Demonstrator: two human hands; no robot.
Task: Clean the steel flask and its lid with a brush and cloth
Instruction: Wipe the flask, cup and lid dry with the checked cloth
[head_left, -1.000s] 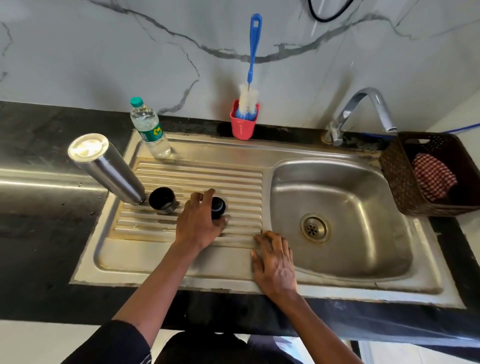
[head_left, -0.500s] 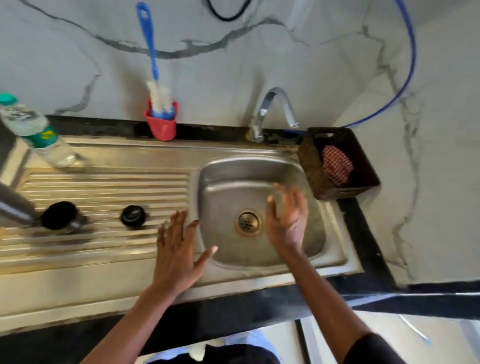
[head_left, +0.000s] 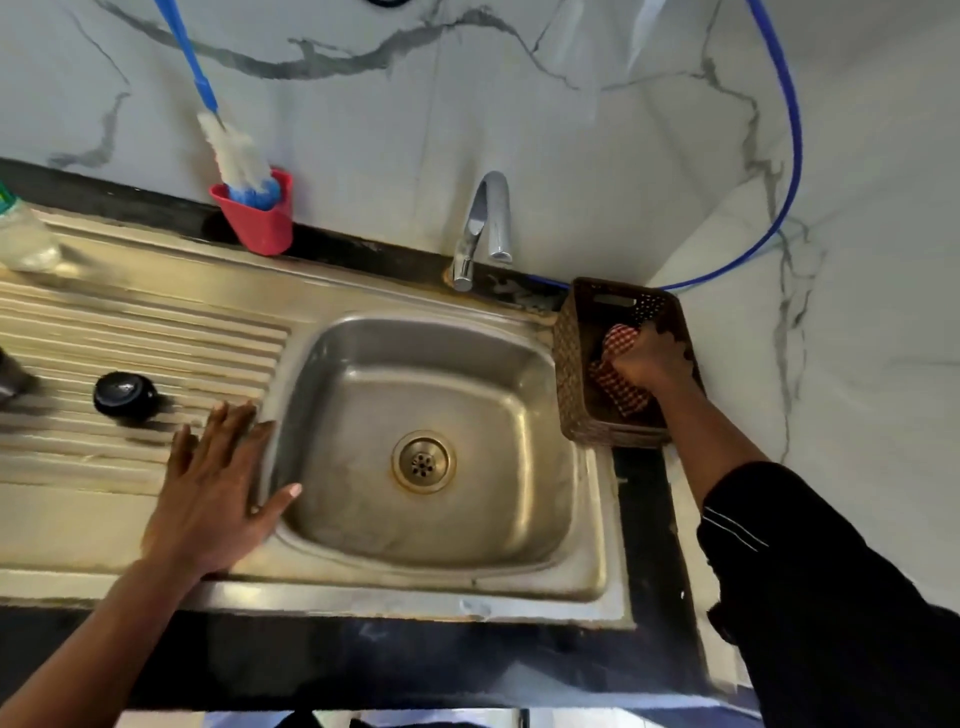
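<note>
1. Head view, right side: the right hand (head_left: 649, 358) reaches into the brown woven basket (head_left: 567, 364), which stands on the black bench (head_left: 644, 519) just right of the sink. Its fingers are curled down around the red checked cloth (head_left: 623, 396), which lies inside the basket.
2. Head view, left side: the left hand (head_left: 218, 493) lies flat with its fingers spread and holds nothing. The palm rests on the ribbed drainboard (head_left: 156, 332) and the thumb reaches over the rim of the basin (head_left: 363, 395).
3. The black lid (head_left: 124, 393) sits on the drainboard, near the left hand's fingertips but not touching them.
4. A grey sliver (head_left: 8, 374) is cut off at the left edge, left of the lid; whether it is the flask cannot be told.
5. The blue-handled brush (head_left: 234, 156) stands bristles down in a red holder (head_left: 260, 223) against the marble wall, left of the tap (head_left: 488, 218).
6. A blurred plastic bottle (head_left: 21, 239) stands at the far left.
</note>
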